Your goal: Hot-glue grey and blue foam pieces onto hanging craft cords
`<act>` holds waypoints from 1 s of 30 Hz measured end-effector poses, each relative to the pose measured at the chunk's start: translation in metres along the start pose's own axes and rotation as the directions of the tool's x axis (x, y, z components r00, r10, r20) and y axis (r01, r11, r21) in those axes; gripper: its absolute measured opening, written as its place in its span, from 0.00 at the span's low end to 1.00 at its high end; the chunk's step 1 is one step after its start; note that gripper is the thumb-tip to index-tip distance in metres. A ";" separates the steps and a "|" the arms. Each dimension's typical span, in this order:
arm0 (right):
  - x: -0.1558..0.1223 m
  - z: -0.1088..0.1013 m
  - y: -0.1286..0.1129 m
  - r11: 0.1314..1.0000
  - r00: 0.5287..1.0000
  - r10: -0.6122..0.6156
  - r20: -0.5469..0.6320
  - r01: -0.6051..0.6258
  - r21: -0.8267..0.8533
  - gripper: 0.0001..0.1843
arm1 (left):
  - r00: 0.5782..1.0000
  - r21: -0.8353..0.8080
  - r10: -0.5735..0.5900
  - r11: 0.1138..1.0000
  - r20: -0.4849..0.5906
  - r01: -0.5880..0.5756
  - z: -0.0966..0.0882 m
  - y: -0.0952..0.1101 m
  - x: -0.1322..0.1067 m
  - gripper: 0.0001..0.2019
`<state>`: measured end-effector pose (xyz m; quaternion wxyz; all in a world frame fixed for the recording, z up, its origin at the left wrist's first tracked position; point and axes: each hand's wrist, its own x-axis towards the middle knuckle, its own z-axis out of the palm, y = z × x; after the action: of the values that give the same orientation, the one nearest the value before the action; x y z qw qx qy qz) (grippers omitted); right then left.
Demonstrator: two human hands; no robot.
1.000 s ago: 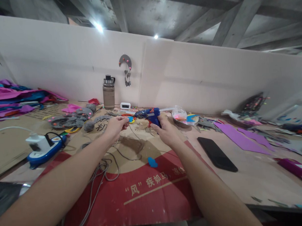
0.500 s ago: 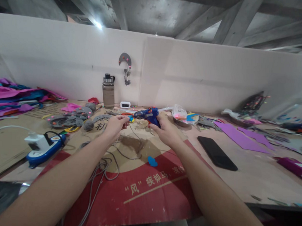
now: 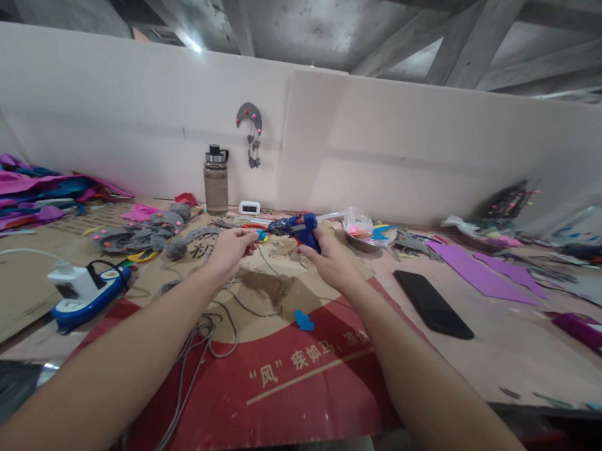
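Observation:
My right hand is closed around the grip of a blue glue gun, whose nozzle points left. My left hand pinches a small blue foam piece right at the nozzle tip. Both hands hover over the cardboard-covered table. Another small blue foam piece lies on the cardboard below my hands. The gun's grey cord loops across the cardboard under my left forearm.
A black phone lies to the right. A blue and white power strip sits on the left. At the back stand a water bottle, grey felt pieces and a small bowl. Purple foam sheets lie right.
Both hands hold nearly the same pose. The view has shifted slightly, so everything sits a little higher in the picture than a second ago.

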<state>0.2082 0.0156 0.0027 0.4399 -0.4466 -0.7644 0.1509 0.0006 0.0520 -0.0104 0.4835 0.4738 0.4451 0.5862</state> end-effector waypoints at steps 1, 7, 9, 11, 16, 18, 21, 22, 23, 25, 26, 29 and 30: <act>0.000 0.000 0.000 1.000 1.000 0.005 0.000 -0.005 -0.001 0.24 | 1.000 0.002 -0.001 1.000 0.001 0.001 0.000 0.000 0.000 0.05; 0.000 0.000 0.002 0.999 0.999 0.032 0.000 -0.032 0.006 0.25 | 1.000 0.007 0.006 1.000 0.005 -0.006 0.001 0.002 -0.002 0.05; 0.000 0.001 0.004 0.999 0.999 0.042 -0.002 -0.042 0.013 0.25 | 1.000 0.009 0.002 1.000 0.002 -0.002 0.001 0.003 -0.003 0.05; 0.000 0.001 0.005 0.999 0.999 0.048 0.000 -0.048 0.017 0.25 | 1.000 0.009 -0.002 1.000 0.003 0.002 0.001 0.003 -0.003 0.04; 0.000 0.001 0.006 0.998 0.998 0.062 -0.002 -0.062 0.009 0.25 | 1.000 0.010 0.007 1.000 0.014 -0.007 0.001 0.001 -0.001 0.04; 0.000 0.001 0.005 0.998 0.998 0.062 -0.006 -0.062 0.010 0.25 | 1.000 0.007 0.010 1.000 0.017 -0.010 0.000 0.000 -0.001 0.05; 0.000 0.001 0.004 0.997 0.997 0.073 -0.010 -0.073 0.012 0.25 | 1.000 0.008 0.007 1.000 0.024 -0.008 0.000 0.000 -0.001 0.05; 0.000 0.001 0.004 0.997 0.997 0.078 -0.011 -0.078 0.013 0.25 | 1.000 0.008 0.006 1.000 0.023 -0.006 0.000 0.000 -0.001 0.05; 0.000 0.001 0.004 0.997 0.997 0.081 -0.014 -0.081 0.015 0.25 | 1.000 0.009 0.003 1.000 0.023 -0.003 0.000 0.001 -0.001 0.05; 0.000 0.001 0.004 0.997 0.997 0.079 -0.018 -0.078 0.020 0.24 | 1.000 0.007 -0.001 1.000 0.021 0.001 0.001 0.002 -0.002 0.05; 0.000 0.001 0.005 0.997 0.997 0.075 -0.020 -0.075 0.023 0.24 | 1.000 0.004 -0.002 1.000 0.021 0.002 0.001 0.003 -0.003 0.04; 0.000 0.001 0.005 0.997 0.997 0.075 -0.017 -0.074 0.028 0.25 | 1.000 -0.003 0.003 1.000 0.020 -0.003 0.001 0.003 -0.003 0.04; 0.000 0.001 0.005 0.996 0.997 0.079 -0.015 -0.078 0.030 0.25 | 1.000 -0.003 0.005 1.000 0.018 -0.005 0.001 0.003 -0.003 0.04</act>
<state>0.2104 0.0187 -0.0012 0.4464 -0.4710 -0.7403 0.1757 0.0018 0.0492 -0.0080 0.4867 0.4793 0.4388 0.5838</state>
